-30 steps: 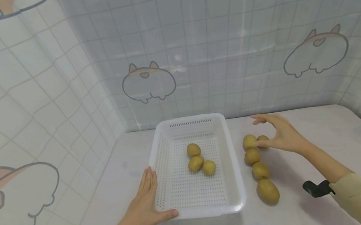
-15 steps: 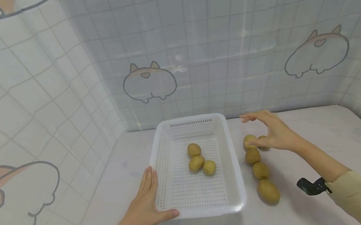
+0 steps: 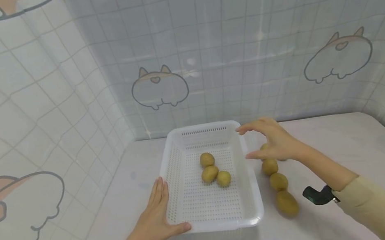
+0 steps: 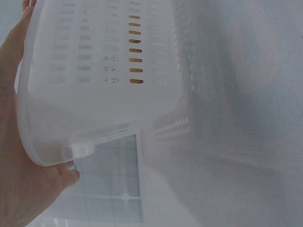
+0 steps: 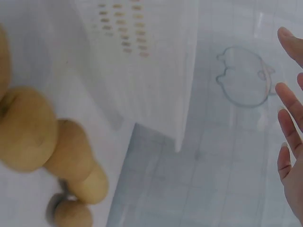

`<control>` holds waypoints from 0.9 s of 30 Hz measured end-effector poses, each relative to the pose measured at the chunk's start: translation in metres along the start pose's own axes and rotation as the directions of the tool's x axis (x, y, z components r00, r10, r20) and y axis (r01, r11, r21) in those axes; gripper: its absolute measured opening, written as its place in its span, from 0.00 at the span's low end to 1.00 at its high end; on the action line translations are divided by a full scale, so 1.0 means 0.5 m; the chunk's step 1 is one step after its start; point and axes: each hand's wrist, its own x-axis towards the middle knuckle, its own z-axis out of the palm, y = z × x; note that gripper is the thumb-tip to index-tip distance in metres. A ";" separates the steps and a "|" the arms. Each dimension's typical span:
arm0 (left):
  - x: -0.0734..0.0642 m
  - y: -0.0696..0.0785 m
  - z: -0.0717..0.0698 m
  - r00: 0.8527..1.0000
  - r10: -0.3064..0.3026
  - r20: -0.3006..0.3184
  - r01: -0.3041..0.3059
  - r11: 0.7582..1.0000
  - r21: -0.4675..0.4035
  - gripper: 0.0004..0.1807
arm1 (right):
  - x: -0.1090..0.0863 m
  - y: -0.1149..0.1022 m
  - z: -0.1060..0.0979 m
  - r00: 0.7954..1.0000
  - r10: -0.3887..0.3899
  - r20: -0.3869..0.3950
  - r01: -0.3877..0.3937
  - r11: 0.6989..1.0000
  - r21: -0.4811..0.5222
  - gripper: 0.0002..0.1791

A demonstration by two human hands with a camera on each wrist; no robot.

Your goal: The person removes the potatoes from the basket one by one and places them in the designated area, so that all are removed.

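A white perforated plastic basket (image 3: 256,193) stands on the table with 3 potatoes (image 3: 209,174) inside, grouped near its middle. My left hand (image 3: 151,223) lies along its near-left corner, straight fingers against the left rim and thumb at the front rim; the left wrist view shows this hand (image 4: 28,175) touching the rim from outside. Over the basket's right rim hovers my right hand (image 3: 274,139), holding nothing, thumb and fingers spread apart. Below it, a row of potatoes (image 3: 279,182) runs along the basket's right side; the farthest ones are partly hidden by that hand.
White table (image 3: 349,142) extends to the right and left of the basket. Grid-patterned sheeting (image 3: 246,78) with cartoon corgis forms the back and side walls. A dark device (image 3: 318,195) is strapped at the right wrist.
My right hand has moved left from above the far potatoes to the basket's right rim, fingers still apart. The potatoes, basket and left hand stay where they were.
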 end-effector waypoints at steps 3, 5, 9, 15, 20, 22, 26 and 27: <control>0.002 0.001 0.000 1.000 0.001 -0.003 -0.001 1.000 0.003 0.73 | 0.013 -0.015 0.006 1.000 -0.016 0.022 0.016 1.000 -0.006 0.36; 0.002 0.001 0.000 1.000 0.004 -0.003 -0.004 1.000 0.003 0.73 | 0.021 -0.023 0.010 0.999 -0.038 0.021 0.038 0.999 -0.007 0.35; 0.004 0.002 0.000 1.000 0.007 -0.001 -0.007 1.000 0.001 0.72 | 0.039 -0.037 0.018 0.994 -0.105 0.010 0.105 0.994 0.000 0.33; 0.005 0.001 0.002 1.000 0.002 0.001 -0.002 1.000 -0.002 0.73 | 0.063 -0.057 0.032 0.984 -0.178 0.005 0.178 0.984 -0.009 0.31; 0.004 0.000 0.002 1.000 0.004 -0.002 -0.004 1.000 0.000 0.73 | 0.083 -0.076 0.042 0.982 -0.187 0.027 0.187 0.982 0.002 0.31; 0.004 -0.001 0.002 1.000 0.005 -0.003 -0.005 1.000 -0.002 0.73 | 0.090 -0.084 0.047 0.981 -0.192 0.036 0.192 0.981 0.008 0.31; 0.004 0.000 0.002 1.000 0.004 0.000 -0.004 1.000 0.001 0.73 | 0.106 -0.100 0.056 0.976 -0.211 0.046 0.210 0.977 0.024 0.31; 0.004 0.000 0.002 1.000 0.003 0.001 -0.003 1.000 0.000 0.73 | 0.109 -0.103 0.059 0.976 -0.213 0.049 0.211 0.977 0.028 0.30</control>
